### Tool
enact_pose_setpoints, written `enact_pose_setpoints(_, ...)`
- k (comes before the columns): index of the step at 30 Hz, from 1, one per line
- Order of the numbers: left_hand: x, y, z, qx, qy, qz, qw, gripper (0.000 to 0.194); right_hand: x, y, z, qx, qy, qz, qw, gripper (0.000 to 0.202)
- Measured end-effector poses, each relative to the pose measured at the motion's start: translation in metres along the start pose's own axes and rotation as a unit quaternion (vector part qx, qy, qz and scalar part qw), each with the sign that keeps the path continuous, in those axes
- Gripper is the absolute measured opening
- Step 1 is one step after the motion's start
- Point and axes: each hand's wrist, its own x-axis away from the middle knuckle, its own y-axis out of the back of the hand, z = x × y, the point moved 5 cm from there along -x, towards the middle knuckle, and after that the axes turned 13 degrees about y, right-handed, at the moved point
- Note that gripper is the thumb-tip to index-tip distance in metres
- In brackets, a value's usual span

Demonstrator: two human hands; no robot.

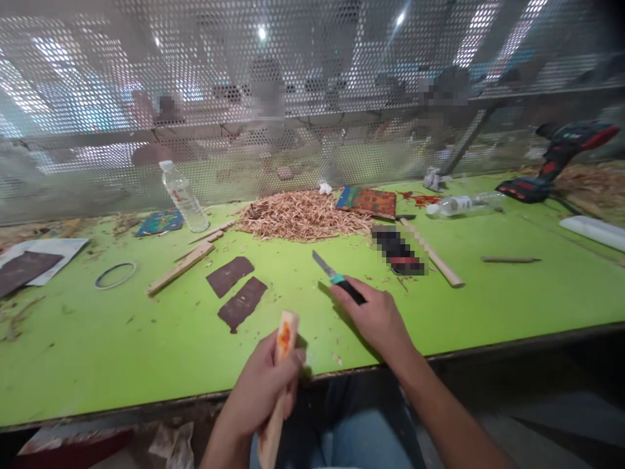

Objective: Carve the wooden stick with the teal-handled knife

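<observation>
My left hand [266, 384] is wrapped round a wooden stick [286, 326] with an orange-red stain near its top end. The stick slants down past the table's front edge. In my right hand [378, 312] is a utility knife [347, 286] with a black and teal handle. Its blade points away from me to the upper left, over the green table [185, 352]. The knife and the stick are apart. Two brown sandpaper pieces [243, 304] lie beyond my left hand.
Wood shavings [297, 218] are heaped against a perforated metal screen [293, 98]. A water bottle [183, 195] stands at left; another bottle [469, 203] lies at right near a cordless drill [556, 159]. A wooden rod [434, 257], a tape ring [116, 275] and carved sticks [180, 268] lie about.
</observation>
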Motion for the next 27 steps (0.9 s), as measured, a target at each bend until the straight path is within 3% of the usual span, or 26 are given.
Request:
enact_pose_setpoints(4,-0.005,0.002,-0.001,0.05,-0.018,-0.021,0.998,0.034,-0.002,-0.003,0.003,0.022,0.008,0.046,0.999,0.044)
enact_pose_setpoints(9,-0.005,-0.001,-0.01,0.062,-0.036,-0.028,0.997,0.036,0.0,-0.001,-0.001,-0.056,-0.022,0.031,0.998,0.046)
enact_pose_setpoints(16,-0.002,-0.001,-0.004,0.055,-0.045,0.023,0.997,0.041,0.005,-0.002,-0.001,-0.055,0.007,0.05,0.997,0.043)
enact_pose_setpoints(21,-0.004,0.001,-0.003,0.088,-0.059,0.05,0.993,0.027,0.006,-0.003,-0.003,-0.039,-0.009,0.058,0.998,0.043)
enact_pose_setpoints(27,-0.008,0.002,-0.004,0.167,-0.063,0.091,0.98,0.038,0.005,-0.004,-0.002,-0.024,-0.008,0.073,0.997,0.045)
